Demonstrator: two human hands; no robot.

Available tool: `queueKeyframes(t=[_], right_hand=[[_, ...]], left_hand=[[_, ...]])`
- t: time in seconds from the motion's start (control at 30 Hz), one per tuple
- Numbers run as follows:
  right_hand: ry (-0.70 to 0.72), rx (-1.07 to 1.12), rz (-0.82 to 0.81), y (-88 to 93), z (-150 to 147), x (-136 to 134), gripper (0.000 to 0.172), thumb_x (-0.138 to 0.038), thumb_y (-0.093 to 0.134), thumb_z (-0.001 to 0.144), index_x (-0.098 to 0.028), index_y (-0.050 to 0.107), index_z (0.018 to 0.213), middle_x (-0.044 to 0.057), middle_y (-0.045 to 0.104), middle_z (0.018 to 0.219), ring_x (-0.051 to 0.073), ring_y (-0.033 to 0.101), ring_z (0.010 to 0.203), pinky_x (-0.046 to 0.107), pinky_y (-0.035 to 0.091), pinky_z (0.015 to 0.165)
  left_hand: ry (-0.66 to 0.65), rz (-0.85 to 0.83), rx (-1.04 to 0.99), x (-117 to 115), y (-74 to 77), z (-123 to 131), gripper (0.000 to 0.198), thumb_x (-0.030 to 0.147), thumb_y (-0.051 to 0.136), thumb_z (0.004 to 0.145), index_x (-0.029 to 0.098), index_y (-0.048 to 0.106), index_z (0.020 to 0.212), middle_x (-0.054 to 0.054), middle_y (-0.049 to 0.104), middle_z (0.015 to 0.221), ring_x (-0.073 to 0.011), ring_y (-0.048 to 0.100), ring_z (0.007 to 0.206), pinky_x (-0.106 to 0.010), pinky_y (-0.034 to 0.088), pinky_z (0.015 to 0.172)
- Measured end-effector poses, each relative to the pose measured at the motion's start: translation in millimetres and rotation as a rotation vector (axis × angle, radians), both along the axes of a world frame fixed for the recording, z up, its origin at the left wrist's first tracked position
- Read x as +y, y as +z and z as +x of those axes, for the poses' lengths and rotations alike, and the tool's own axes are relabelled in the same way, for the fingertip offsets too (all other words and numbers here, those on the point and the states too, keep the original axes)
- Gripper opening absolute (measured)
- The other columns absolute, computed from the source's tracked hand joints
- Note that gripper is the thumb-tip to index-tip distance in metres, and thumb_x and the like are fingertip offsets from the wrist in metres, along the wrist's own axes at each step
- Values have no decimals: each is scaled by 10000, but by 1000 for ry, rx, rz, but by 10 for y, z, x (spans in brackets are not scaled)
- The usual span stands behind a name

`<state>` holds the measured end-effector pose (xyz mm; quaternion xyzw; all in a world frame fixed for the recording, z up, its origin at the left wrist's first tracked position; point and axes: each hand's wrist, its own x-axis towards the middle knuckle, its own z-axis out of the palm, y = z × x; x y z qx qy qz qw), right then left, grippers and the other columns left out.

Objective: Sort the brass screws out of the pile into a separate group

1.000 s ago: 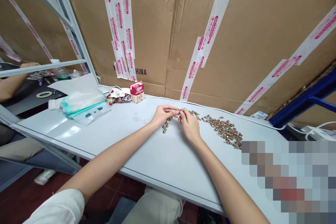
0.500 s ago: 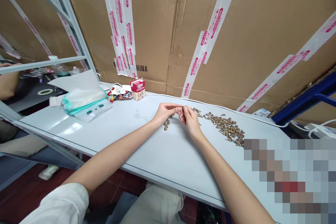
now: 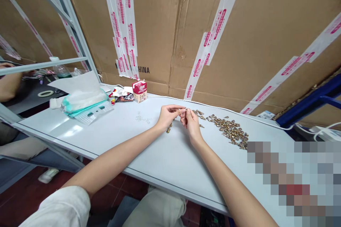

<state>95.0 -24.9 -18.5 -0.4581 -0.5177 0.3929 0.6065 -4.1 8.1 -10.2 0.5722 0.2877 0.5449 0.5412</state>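
Note:
My left hand (image 3: 167,116) and my right hand (image 3: 192,122) meet fingertip to fingertip above the table, both closed in a pinch. Between them is a tiny brass-coloured piece (image 3: 185,109), which looks like one of the screws; most of it is covered by fingers. A small group of brass-coloured screws (image 3: 168,128) lies just below my left hand, partly hidden by it. Right of my right hand spreads a larger pile of the same screws (image 3: 231,129), with a few strays near the fingers. Small clear rings (image 3: 143,118) lie left of my left hand.
A red-and-beige drink carton (image 3: 140,91) and crumpled wrappers (image 3: 124,95) stand at the back. A teal-edged plastic pack (image 3: 85,101) lies at the left. Taped cardboard (image 3: 160,35) walls the rear. Another person's arm (image 3: 9,83) shows far left; the lower right is pixelated.
My right hand has turned and shifted slightly left, and my left hand now covers more of the small screw group. Both hands keep their pinch together.

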Motion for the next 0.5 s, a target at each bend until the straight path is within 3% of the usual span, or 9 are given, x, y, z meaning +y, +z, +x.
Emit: queueKeyframes(t=[0.5], right_hand=[[97,6,-26,-11,56,20,450,-609,333,791,-203,331,598,-49,338,470,74,256,375,228,192,390]], left_hand=[[-15,-87,11,8,-32,0,296,347,703,600,116,691,784,-29,632,599,-100,553,560,-206,408,514]])
